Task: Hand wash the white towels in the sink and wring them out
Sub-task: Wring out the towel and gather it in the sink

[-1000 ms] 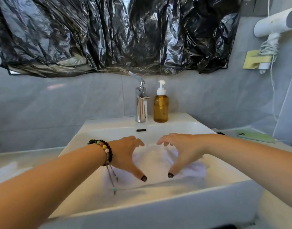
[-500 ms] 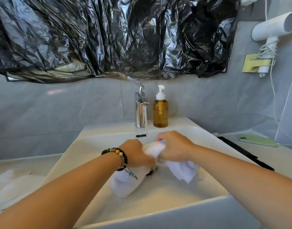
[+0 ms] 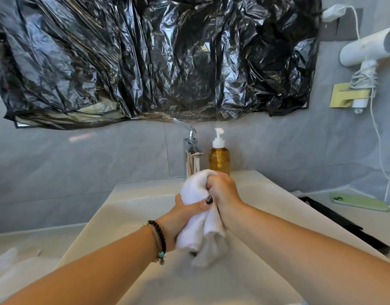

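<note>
- Bunched into a thick roll, the white towel (image 3: 197, 208) is held upright over the sink (image 3: 132, 208), clear of the basin floor, its loose ends hanging just above the drain.
- The lower part of the roll is gripped by the left hand (image 3: 185, 214), fingers curled round it, thumb with a dark nail laid across the front.
- The upper part is clenched by the right hand (image 3: 222, 190), fingers wrapped tight, just above and touching the left.
- Open room is seen in the basin on both sides of the forearms; the faucet (image 3: 193, 155) and soap bottle (image 3: 219, 157) stand close behind the hands at the back rim.
- Sink is smooth glossy white, straight-edged; towel is soft, creased, wet-looking; faucet is polished metal; bottle is amber with a white pump.
- Crinkled black plastic sheet (image 3: 156, 58) is hung on the grey tiled wall; a white hair dryer (image 3: 365, 47) is mounted at right.
- A green phone (image 3: 359, 202) lies flat on the right counter; a beaded bracelet (image 3: 159, 238) is worn on the left wrist.
- Compared with half a second ago, the towel has been raised and gathered tighter, and the hands have been brought closer together.
</note>
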`<action>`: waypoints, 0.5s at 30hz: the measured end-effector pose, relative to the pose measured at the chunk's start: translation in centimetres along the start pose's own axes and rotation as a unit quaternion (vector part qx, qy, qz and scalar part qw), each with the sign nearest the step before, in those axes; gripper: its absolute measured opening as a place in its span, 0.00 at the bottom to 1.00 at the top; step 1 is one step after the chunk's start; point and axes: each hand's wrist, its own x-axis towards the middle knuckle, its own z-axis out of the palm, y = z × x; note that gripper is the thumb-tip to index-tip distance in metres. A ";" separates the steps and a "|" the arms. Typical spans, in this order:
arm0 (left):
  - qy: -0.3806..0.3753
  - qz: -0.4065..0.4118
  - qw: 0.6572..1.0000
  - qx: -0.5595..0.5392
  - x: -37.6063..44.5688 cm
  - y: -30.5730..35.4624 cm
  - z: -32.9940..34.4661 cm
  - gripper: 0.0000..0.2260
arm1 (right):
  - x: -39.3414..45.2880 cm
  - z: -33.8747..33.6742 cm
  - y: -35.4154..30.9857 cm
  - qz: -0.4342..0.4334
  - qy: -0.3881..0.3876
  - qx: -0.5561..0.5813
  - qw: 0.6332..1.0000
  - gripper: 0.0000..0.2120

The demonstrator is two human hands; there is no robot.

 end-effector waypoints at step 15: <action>-0.017 -0.062 0.976 0.208 0.7 0.2 -2.0 0.22 | 3.8 -1.5 0.7 -0.034 -0.299 -0.227 0.926 0.27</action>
